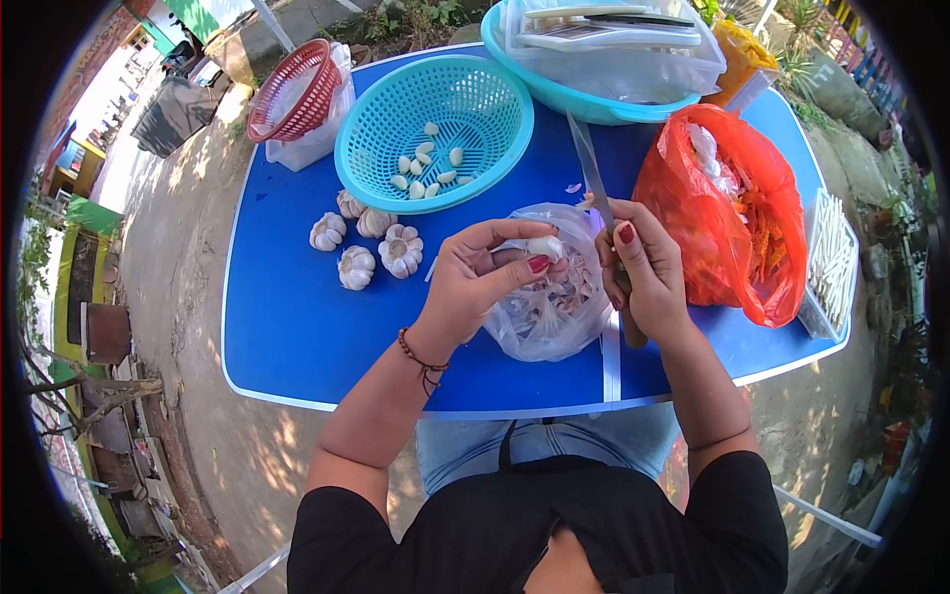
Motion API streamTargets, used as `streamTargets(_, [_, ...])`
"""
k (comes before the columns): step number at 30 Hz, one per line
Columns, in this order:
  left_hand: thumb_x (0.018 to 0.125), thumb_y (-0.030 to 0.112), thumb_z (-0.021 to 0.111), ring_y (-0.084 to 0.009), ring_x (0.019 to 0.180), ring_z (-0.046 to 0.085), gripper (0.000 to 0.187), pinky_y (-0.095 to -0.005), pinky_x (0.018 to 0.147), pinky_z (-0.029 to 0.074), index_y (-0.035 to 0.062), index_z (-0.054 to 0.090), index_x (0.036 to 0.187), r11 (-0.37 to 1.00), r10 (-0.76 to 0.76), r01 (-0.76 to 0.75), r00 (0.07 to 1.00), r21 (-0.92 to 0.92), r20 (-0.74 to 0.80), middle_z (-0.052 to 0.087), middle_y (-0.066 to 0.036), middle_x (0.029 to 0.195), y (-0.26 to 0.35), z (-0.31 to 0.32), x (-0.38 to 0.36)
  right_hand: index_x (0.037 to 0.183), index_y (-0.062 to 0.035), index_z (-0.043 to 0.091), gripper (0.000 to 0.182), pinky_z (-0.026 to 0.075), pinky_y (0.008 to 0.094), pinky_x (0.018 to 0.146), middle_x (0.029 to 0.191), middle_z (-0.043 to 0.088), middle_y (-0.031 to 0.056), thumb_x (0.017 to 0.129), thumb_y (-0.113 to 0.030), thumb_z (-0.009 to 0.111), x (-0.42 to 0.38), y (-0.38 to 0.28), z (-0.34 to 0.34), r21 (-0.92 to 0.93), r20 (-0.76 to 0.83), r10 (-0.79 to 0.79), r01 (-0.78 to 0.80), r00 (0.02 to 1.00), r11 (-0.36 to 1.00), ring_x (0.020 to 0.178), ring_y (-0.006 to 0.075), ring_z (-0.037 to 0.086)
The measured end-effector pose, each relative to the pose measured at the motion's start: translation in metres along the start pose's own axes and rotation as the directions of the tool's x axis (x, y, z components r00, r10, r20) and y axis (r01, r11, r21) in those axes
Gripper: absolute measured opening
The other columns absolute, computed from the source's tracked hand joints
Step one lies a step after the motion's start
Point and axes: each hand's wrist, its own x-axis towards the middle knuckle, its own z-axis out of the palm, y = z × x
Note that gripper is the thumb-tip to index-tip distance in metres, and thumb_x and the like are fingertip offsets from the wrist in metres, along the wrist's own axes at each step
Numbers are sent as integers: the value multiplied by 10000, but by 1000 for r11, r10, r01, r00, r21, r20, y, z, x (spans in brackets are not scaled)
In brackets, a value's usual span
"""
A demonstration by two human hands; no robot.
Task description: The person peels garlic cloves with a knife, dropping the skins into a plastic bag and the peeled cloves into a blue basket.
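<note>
white garlic clove (pixel 543 246) pinched in left hand (pixel 475 282); right hand (pixel 643 272) grips knife (pixel 594 183).

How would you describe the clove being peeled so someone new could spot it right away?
Start at the blue table and find the clear plastic bag of skins at its near edge. Just above it, the left hand pinches one garlic clove beside the knife. Unlike the cloves in the teal basket, it is held in fingertips.

View: a single head-worn camera, fisheye, dark corners round the frame.
Facing: forward and steeply down.
Nearness: close above the blue surface (pixel 297 327); the person's own torso fills the bottom of the frame.
</note>
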Motion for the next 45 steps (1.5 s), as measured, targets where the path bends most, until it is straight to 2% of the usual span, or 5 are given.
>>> streamTargets(7, [831,22,658,-200,991,631,351,-338,896,528,-38,549,1160,990,-63,51,994,-129,-89,606,-156,1126,-5,-5,-1,1210,4,483,368,422,222,543,753,532,67,958,-264,499,-11,0,10,-224,136,-120,149,983,963,583,85,503])
streamTargets(20, [800,12,694,-150,872,660,317,-273,784,548,-35,617,1104,993,87,-78,992,93,-96,667,-126,1018,-4,4,-5,1234,0,502,360,486,289,647,943,612,112,906,-138,552,-8,1,10,-497,311,-327,446,892,745,709,229,604])
streamTargets(23, [802,43,707,-147,848,663,296,-272,779,548,-35,625,1075,995,34,-27,997,101,-67,673,-115,990,-5,4,-8,1217,6,516,331,473,289,630,914,612,113,910,-116,546,-6,11,10,-437,260,-398,474,880,764,700,200,598])
streamTargets(28, [806,57,709,-137,866,655,254,-267,780,545,-29,634,1034,999,51,-50,991,11,-122,671,-107,977,-10,7,-5,1229,1,506,374,457,271,612,882,611,130,931,-224,531,-10,-2,6,-300,240,-120,192,963,934,666,161,571])
streamTargets(45, [804,-14,671,-139,847,660,197,-247,747,542,-14,675,1001,935,178,-156,983,318,-41,684,-101,951,-4,1,-4,1174,19,555,305,477,298,663,895,619,138,903,-122,556,-6,-5,5,-432,371,-316,463,873,774,744,239,610])
